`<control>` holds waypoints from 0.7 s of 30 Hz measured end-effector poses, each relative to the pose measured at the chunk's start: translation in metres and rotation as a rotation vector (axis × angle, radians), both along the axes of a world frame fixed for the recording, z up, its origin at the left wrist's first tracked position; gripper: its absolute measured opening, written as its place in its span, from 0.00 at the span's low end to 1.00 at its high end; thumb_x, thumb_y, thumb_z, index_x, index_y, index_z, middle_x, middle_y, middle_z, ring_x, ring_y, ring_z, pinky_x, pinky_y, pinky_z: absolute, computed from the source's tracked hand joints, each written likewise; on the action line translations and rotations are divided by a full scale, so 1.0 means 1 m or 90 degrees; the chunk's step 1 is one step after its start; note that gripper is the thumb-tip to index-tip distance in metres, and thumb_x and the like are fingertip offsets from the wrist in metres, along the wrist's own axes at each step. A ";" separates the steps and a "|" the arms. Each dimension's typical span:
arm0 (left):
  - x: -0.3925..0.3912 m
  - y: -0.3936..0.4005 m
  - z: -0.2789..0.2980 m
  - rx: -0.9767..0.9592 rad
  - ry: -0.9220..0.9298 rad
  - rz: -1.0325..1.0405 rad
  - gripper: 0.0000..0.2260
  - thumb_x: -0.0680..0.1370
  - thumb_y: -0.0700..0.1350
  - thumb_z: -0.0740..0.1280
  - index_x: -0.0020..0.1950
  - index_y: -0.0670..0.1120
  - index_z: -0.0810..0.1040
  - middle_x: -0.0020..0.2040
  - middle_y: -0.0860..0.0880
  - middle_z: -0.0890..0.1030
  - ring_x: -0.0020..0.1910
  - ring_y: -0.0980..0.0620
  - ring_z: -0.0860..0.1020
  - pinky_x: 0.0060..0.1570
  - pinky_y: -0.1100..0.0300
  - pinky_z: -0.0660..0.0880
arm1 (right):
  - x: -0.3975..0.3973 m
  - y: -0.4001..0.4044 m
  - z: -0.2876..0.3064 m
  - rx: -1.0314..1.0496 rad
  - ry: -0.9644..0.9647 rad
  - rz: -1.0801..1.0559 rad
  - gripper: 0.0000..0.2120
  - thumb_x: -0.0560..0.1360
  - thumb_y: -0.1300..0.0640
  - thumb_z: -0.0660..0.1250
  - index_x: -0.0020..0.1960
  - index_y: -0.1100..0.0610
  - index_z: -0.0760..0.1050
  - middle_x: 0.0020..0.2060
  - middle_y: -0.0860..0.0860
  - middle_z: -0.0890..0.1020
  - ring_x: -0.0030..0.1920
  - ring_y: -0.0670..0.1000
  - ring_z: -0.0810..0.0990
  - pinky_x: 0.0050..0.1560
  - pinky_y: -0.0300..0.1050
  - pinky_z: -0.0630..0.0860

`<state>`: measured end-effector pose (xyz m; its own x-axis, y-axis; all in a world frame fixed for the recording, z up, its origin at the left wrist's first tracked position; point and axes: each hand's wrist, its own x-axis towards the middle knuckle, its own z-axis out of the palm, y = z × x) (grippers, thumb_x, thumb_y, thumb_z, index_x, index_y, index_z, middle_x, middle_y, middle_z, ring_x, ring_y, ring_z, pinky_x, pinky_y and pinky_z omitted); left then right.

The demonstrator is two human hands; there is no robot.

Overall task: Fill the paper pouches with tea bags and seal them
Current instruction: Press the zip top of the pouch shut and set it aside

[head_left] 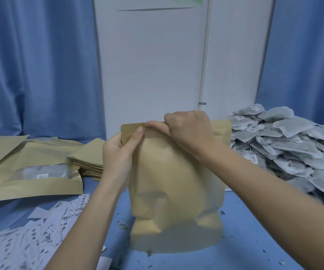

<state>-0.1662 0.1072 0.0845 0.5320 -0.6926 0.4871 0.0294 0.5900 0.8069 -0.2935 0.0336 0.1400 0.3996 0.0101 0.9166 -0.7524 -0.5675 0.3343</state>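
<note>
**Upright now: a filled kraft pouch pinched along its top strip**

Nearest the camera, printed paper slips (40,236) lie scattered on the blue table (254,240) at lower left, with green crumbs dotted around the pouch base.

Just beyond them the paper pouch (176,191) stands upright at the table's centre, its long axis vertical, its base on the blue surface and its mouth pointing up. It is plain brown kraft paper, bulging and creased in the lower half, flat across the top strip.

Both hands meet at that strip. The left hand (118,152) grips the upper left corner, thumb pressed on the near face and fingers curled behind. The right hand (188,129) comes over the top edge near the middle, thumb and curled fingers pinching the strip just beside the left thumb.

Farther left, a stack of flat pouches (91,158) sits beside a windowed pouch (40,180) lying on its side, with more flat brown pouches behind. Farther right, a heap of tea bags (285,149) rises from the table. Blue curtains (36,65) and a white door (153,65) close the background.
</note>
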 end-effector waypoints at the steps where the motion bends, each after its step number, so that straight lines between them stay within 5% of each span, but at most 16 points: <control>1: 0.001 0.000 0.000 0.004 -0.003 0.008 0.11 0.67 0.54 0.72 0.39 0.46 0.82 0.36 0.51 0.82 0.38 0.53 0.78 0.40 0.58 0.74 | 0.001 0.000 0.000 -0.028 -0.027 0.011 0.29 0.66 0.38 0.68 0.24 0.54 0.55 0.14 0.52 0.67 0.16 0.53 0.65 0.24 0.36 0.53; 4: 0.002 0.000 -0.001 0.004 -0.032 0.048 0.10 0.71 0.52 0.71 0.41 0.45 0.81 0.36 0.52 0.82 0.38 0.54 0.78 0.40 0.58 0.74 | 0.002 0.000 0.001 -0.048 -0.035 0.061 0.28 0.67 0.38 0.68 0.24 0.53 0.56 0.15 0.52 0.66 0.17 0.53 0.63 0.24 0.37 0.52; 8: -0.004 -0.005 -0.002 -0.001 -0.056 0.083 0.14 0.74 0.49 0.70 0.29 0.48 0.74 0.26 0.57 0.73 0.30 0.57 0.69 0.30 0.61 0.65 | 0.022 0.009 -0.001 0.084 -0.005 0.005 0.28 0.72 0.33 0.52 0.26 0.54 0.59 0.22 0.51 0.69 0.24 0.54 0.68 0.27 0.41 0.56; 13: -0.008 -0.006 -0.005 -0.017 -0.031 0.071 0.11 0.74 0.47 0.71 0.31 0.47 0.78 0.28 0.55 0.76 0.34 0.53 0.71 0.38 0.56 0.68 | 0.034 0.003 -0.007 -0.048 -0.096 0.070 0.27 0.67 0.42 0.68 0.17 0.54 0.64 0.12 0.51 0.64 0.15 0.51 0.60 0.24 0.35 0.51; 18: 0.008 -0.001 -0.004 -0.013 -0.033 0.098 0.08 0.73 0.48 0.71 0.36 0.47 0.81 0.33 0.55 0.82 0.35 0.55 0.77 0.41 0.56 0.73 | 0.006 -0.008 0.000 -0.020 -0.129 -0.010 0.30 0.72 0.42 0.62 0.15 0.57 0.66 0.12 0.52 0.65 0.14 0.54 0.64 0.25 0.33 0.53; 21: 0.010 0.000 -0.003 -0.001 -0.063 0.104 0.08 0.74 0.48 0.71 0.36 0.47 0.80 0.31 0.57 0.81 0.33 0.59 0.77 0.37 0.59 0.72 | -0.007 -0.017 -0.001 0.015 -0.130 0.007 0.31 0.72 0.46 0.65 0.16 0.58 0.62 0.12 0.55 0.63 0.17 0.53 0.57 0.27 0.35 0.51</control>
<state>-0.1562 0.1067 0.0814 0.5868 -0.6004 0.5433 -0.1462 0.5814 0.8004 -0.3004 0.0170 0.1387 0.2050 -0.0094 0.9787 -0.7973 -0.5816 0.1614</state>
